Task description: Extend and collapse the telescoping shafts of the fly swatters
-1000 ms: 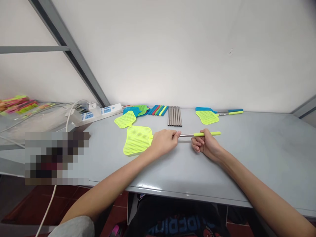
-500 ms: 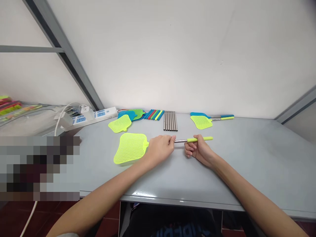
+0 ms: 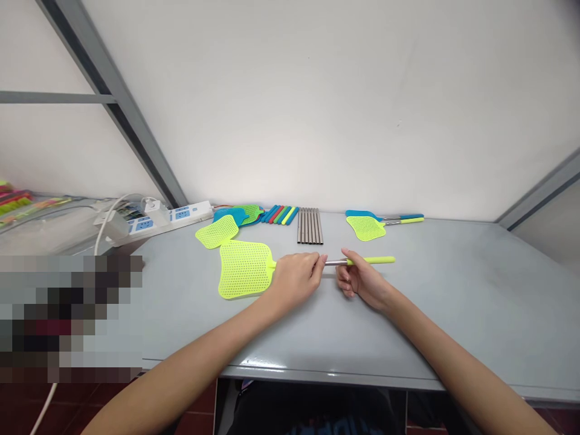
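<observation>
My left hand [image 3: 296, 275] is closed around the metal shaft of a yellow-green fly swatter, just right of its perforated head [image 3: 247, 270]. The swatter lies level across the front of me, its head to the left and its yellow-green grip [image 3: 379, 260] to the right. My right hand [image 3: 362, 281] is at the inner end of that grip, thumb laid along it and fingers curled below. A short stretch of bare shaft [image 3: 336, 263] shows between my hands. Parts of the shaft are hidden under my left hand.
Behind the swatter lie loose heads, yellow [image 3: 217, 232] and blue [image 3: 225, 216], several coloured grips [image 3: 280, 215] and a row of metal tubes [image 3: 310, 226]. Two swatters with grips, yellow [image 3: 366, 228] and blue [image 3: 362, 214], rest at right. A power strip [image 3: 193, 211] sits at left on the grey table [image 3: 475, 290].
The swatter's head has turned about its shaft and shows its face more squarely. My right hand has shifted left along the grip to its inner end. My left hand keeps its hold.
</observation>
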`<state>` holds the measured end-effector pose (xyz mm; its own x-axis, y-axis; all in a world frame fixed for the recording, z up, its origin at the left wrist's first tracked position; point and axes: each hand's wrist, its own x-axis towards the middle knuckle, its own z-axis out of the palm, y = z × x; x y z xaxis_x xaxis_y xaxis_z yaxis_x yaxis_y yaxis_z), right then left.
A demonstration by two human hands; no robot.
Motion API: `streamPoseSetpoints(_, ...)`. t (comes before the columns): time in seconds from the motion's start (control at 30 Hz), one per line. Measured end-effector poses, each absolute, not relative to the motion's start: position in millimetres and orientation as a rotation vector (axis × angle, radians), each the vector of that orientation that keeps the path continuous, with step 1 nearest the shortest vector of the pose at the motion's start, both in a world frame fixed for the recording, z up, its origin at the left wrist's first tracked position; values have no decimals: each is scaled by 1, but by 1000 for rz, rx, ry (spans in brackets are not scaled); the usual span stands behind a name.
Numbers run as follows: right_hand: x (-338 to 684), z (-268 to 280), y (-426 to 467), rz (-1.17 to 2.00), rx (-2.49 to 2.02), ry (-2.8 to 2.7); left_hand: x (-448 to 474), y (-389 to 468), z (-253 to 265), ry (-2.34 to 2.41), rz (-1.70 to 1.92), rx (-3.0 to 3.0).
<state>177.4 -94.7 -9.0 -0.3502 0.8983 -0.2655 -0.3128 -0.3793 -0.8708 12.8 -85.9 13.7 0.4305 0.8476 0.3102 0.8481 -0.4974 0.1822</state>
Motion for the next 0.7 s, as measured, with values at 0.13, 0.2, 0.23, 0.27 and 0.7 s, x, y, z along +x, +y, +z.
streamPoseSetpoints(0.13,174,-9,-96,1825,-956,-923,12,-85,12,-1563,-642,-2697)
streamPoseSetpoints(0.2,176,-9,-95,1808,-947,-899,13,-85,11,-1526,-740,-2711)
streamPoseSetpoints(0.23,177,-9,-94,1803,-943,-873,14,-86,12,-1488,-816,-2705)
streamPoseSetpoints(0.27,178,-10,-93,1797,-940,-838,15,-87,12,-1434,-901,-2695)
streamPoseSetpoints(0.7,191,-8,-86,1803,-897,-591,33,-101,-8,-1719,-1846,-3294)
